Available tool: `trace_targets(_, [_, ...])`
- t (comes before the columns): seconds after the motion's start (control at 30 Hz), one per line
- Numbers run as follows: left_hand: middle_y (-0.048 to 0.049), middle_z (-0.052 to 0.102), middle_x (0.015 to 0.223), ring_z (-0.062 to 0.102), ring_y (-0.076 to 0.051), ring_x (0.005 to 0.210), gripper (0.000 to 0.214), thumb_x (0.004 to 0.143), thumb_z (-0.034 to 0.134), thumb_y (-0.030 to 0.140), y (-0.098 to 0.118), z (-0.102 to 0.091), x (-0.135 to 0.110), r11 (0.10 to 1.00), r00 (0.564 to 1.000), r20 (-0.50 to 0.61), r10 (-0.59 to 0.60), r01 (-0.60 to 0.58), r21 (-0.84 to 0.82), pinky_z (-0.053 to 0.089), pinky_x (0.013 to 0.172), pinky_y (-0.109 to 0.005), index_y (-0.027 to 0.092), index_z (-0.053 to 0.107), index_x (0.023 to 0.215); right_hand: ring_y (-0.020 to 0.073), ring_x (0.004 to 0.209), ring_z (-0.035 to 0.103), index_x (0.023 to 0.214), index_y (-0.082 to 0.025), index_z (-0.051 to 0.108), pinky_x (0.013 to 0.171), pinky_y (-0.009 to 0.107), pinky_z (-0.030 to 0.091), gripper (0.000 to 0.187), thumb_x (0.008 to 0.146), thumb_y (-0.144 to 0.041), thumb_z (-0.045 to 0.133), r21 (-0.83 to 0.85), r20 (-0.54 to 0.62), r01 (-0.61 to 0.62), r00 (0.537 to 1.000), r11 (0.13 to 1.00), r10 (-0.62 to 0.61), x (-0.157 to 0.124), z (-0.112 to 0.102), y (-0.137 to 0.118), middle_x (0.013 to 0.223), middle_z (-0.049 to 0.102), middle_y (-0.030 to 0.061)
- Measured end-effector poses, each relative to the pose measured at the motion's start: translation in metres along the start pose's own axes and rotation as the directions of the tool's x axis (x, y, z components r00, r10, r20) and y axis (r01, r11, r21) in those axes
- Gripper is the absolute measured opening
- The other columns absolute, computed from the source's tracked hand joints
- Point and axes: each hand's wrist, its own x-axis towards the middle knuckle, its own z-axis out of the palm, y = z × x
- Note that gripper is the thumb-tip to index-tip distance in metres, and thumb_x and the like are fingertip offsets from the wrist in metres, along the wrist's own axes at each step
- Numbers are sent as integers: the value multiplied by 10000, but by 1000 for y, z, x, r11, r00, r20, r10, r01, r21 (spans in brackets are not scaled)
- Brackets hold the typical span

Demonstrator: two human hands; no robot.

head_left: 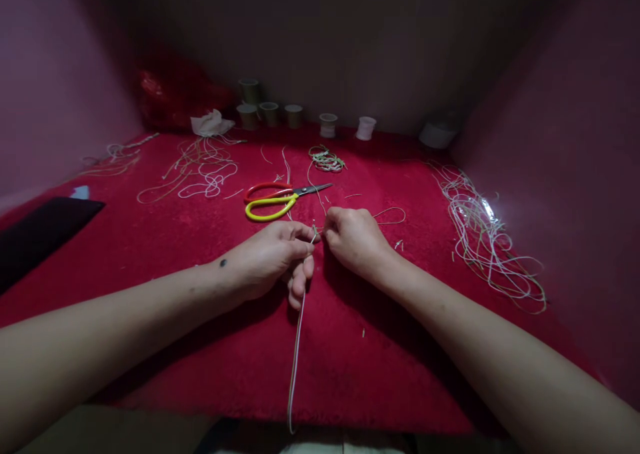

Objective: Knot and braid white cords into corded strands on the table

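Observation:
Between thumb and fingers, my left hand [273, 254] pinches a thin pale cord [296, 357], whose doubled length hangs down past the table's front edge. A small knotted part of the cord shows above my left thumb. Close beside it, my right hand [355, 237] is closed, its fingertips on a cord strand near the knot; the exact grip is partly hidden. One thin cord loop [393, 215] sticks out to the right behind my right hand. Scissors [280, 201] with one red and one yellow handle lie just beyond my left hand, blades pointing right.
Red cloth [200, 347] covers the table. Loose cords [480, 234] lie tangled on the right, with more cords [205, 167] at the left. A braided green-white bundle [327, 159] is behind the scissors. Several spools [328, 125] line the back. A dark object [45, 234] lies left.

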Motion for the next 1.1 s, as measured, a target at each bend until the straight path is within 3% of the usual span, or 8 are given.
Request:
trace_targets(0.7, [16, 571, 501, 488, -128, 295, 100, 818, 450, 149, -3, -4, 1, 999, 998, 42, 40, -40, -5, 458, 294, -258, 168, 413, 909, 181, 665, 581, 882, -181, 620, 547, 269, 283, 197, 832, -219, 433, -107, -13, 26, 1000, 994, -28, -10, 4, 0, 784, 675, 97])
trace_targets(1.0, [10, 588, 568, 570, -154, 384, 136, 837, 453, 211, -4, -3, -2, 990, 999, 48, 22, -29, 141, 437, 285, -224, 180, 416, 963, 117, 595, 515, 768, -161, 647, 572, 240, 326, 159, 785, -205, 495, 100, -9, 28, 1000, 995, -27, -17, -2, 5, 685, 640, 49])
trace_targets(1.1, [22, 569, 576, 554, -131, 376, 115, 852, 440, 278, -3, -6, -5, 943, 995, -46, 83, -64, 328, 372, 265, -185, 179, 460, 908, 93, 556, 469, 682, -145, 632, 550, 229, 320, 147, 765, -170, 514, 211, 39, -1, 999, 978, -7, -18, -7, 7, 622, 603, 27])
